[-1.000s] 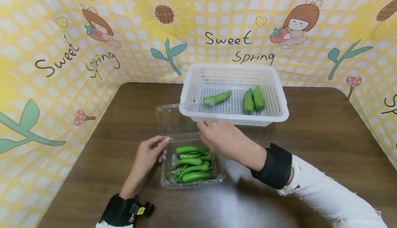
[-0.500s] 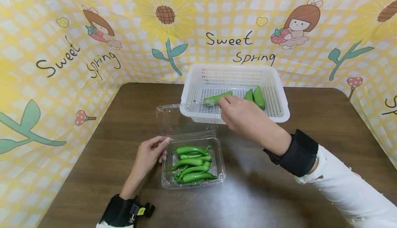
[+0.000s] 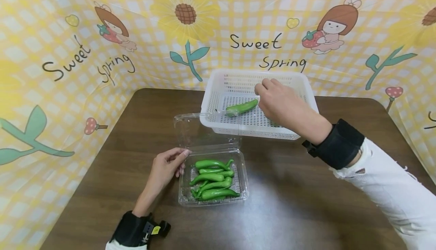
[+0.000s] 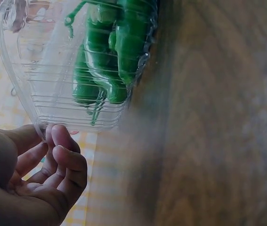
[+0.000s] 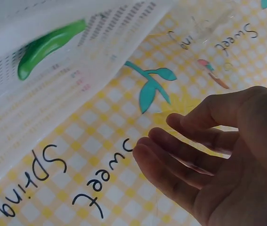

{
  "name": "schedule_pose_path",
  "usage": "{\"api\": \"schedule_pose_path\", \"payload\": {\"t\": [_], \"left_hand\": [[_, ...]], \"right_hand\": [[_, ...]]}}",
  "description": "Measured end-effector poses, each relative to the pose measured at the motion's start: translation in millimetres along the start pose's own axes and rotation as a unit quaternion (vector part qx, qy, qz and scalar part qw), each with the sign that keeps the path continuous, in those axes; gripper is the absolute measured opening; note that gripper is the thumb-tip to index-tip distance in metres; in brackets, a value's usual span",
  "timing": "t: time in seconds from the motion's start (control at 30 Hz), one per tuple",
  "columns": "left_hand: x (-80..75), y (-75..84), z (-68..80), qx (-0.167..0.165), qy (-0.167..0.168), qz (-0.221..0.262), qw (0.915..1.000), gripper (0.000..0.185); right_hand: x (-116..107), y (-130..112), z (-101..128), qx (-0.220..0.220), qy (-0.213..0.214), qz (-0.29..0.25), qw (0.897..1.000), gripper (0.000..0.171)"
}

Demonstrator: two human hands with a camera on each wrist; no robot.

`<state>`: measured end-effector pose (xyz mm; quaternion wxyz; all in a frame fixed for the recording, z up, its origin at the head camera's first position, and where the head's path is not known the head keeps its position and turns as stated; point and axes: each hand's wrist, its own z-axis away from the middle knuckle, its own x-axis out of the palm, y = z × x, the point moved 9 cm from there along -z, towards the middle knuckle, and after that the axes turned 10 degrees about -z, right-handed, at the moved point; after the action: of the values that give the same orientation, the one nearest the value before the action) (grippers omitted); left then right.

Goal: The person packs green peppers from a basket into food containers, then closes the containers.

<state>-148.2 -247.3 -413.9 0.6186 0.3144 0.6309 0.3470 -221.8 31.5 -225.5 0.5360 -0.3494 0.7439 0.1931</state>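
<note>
Head view, and I've got the right hand [image 3: 277, 100] over the white basket [image 3: 259, 131], having just swung across from the raised lid [image 3: 207, 132]; it now hides most of the basket's right end. One pepper [image 3: 246, 107] lies in plain sight to its left. Over on my right wrist feed, the fingers are loosely bent around nothing, so I'd judge this arm free for handling what's in the basket. Meanwhile the left hand [image 3: 168, 163] keeps pinching the clear box [image 3: 244, 174] at its corner, steadying it, I reckon; the slimmer green peppers [image 3: 215, 185] inside haven't shifted.
</note>
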Motion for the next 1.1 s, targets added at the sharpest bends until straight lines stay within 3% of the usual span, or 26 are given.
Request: {"api": "schedule_pose_path", "payload": {"t": [0.37,0.53,0.73,1.1], "left_hand": [[-3.9,0.5,2.5,-0.014,0.003,-0.004,0.9999,0.024],[-5.9,16.1,8.4,-0.017,-0.004,0.002,0.9998,0.021],[-8.8,30.9,14.2,-0.02,-0.005,-0.004,0.9998,0.021],[-8.0,30.3,12.3,-0.005,-0.007,0.0,1.0,0.022]], "right_hand": [[8,15,-18,-0.005,-0.032,0.024,0.999,0.021],[15,22,-24,-0.014,-0.049,0.016,0.999,0.024],[32,35,-35,0.007,-0.108,-0.011,0.994,0.028],[71,63,-55,0.006,-0.208,-0.022,0.978,0.046]]}}
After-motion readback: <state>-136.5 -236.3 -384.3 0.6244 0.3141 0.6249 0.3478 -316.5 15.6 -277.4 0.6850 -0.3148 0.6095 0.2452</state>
